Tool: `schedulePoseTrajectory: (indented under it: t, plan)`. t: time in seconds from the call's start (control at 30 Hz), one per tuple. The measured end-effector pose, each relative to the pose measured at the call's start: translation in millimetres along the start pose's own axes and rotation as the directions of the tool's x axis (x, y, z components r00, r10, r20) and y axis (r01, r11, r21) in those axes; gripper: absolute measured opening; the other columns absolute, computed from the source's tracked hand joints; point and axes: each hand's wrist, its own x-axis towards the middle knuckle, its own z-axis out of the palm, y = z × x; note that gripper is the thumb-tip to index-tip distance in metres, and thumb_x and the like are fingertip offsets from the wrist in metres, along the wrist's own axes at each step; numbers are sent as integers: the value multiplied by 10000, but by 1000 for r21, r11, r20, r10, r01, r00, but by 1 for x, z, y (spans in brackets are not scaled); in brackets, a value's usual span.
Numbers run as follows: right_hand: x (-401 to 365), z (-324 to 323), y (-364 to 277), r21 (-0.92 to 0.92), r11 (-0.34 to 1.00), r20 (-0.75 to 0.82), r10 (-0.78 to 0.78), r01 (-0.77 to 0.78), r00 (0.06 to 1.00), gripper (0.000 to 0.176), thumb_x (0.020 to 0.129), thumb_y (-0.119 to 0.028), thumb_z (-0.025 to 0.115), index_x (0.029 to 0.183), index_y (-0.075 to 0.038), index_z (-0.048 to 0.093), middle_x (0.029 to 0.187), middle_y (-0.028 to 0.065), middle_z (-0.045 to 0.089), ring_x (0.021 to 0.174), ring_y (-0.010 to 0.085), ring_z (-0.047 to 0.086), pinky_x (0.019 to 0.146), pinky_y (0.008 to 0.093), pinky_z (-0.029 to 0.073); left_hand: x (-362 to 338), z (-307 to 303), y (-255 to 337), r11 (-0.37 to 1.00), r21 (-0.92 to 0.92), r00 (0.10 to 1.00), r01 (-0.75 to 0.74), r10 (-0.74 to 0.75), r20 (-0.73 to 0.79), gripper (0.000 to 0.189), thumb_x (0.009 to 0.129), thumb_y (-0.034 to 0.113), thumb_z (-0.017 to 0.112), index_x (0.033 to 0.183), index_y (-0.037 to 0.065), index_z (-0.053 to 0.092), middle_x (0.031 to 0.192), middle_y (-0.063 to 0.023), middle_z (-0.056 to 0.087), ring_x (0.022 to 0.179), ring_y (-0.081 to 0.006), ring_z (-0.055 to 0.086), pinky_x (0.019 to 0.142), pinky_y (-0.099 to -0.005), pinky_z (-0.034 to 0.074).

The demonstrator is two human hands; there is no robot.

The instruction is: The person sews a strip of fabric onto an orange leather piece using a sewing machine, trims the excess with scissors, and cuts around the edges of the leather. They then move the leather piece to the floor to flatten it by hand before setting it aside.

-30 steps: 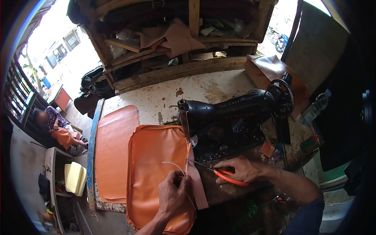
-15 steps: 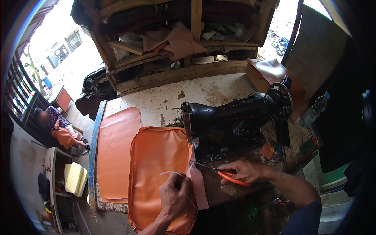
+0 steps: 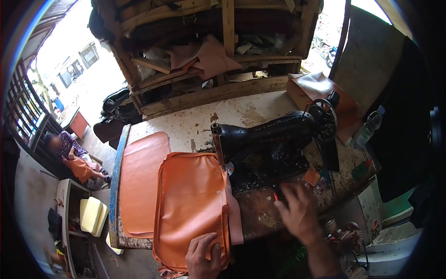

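I've got the left hand point(image 3: 203, 256) at six o'clock, fingers loosely bent, thumb apart, resting on the near end of the orange cover point(image 3: 190, 200). Cover lies at seven o'clock on the desk point(image 3: 232, 109), its far corner right by the needle end of the black sewing machine point(image 3: 267, 139), which fills three o'clock. A pink strip point(image 3: 235, 218) sticks out along the cover's three o'clock side. Flat orange sheet point(image 3: 141, 186) at eight, partly under the cover.

Right hand point(image 3: 299, 214) at four, blurred, just in front of the machine. Red bit point(image 3: 276, 197) at its fingertips, maybe a handle; I can't tell if the fingers grip it or are letting it lie.

Also logging: bottle point(image 3: 368, 129) at three, beyond the machine; folded brown sheet point(image 3: 325, 88) at two; seated person point(image 3: 69, 149) at nine, off the desk.
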Motion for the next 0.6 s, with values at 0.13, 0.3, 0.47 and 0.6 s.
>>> schedulePoseTrajectory:
  t: [0.13, 0.3, 0.47, 0.6]
  plan:
    - [-35, 30, -58, 448, 853, 237, 174, -266, 956, 360, 971, -303, 741, 1215, -40, 717, 1067, 149, 718, 974, 367, 721, 840, 466, 592, 7, 12, -22, 998, 5, 998, 62, -62, -23, 177, 950, -21, 641, 1094, -21, 745, 982, -159, 754, 886, -238, 739, 821, -320, 575]
    - [-49, 57, -98, 169, 982, 38, 78, -84, 996, 345, 914, -276, 767, 1180, -64, 709, 1059, 94, 689, 1056, 352, 668, 893, 480, 558, 63, 9, -46, 957, -85, 960, 278, -274, 56, 192, 1006, 88, 623, 1134, -18, 721, 971, -158, 770, 856, -222, 750, 771, -349, 581]
    - [-40, 72, -92, 390, 905, 46, 163, -168, 986, 188, 931, -166, 709, 1101, -87, 703, 1048, 131, 677, 946, 346, 716, 775, 467, 578, 94, 19, -47, 985, -65, 971, 157, -142, 195, 249, 1032, 150, 609, 1202, -11, 694, 1008, -162, 780, 885, -213, 762, 781, -348, 585]
    - [-32, 60, -106, 772, 510, 273, 275, -380, 922, 260, 1014, -153, 642, 1239, -30, 686, 1029, 209, 751, 932, 368, 763, 785, 424, 598, 118, 30, -54, 858, -323, 903, 399, -306, 301, 253, 1033, 157, 606, 1193, -13, 701, 1017, -182, 780, 899, -214, 765, 805, -363, 584]
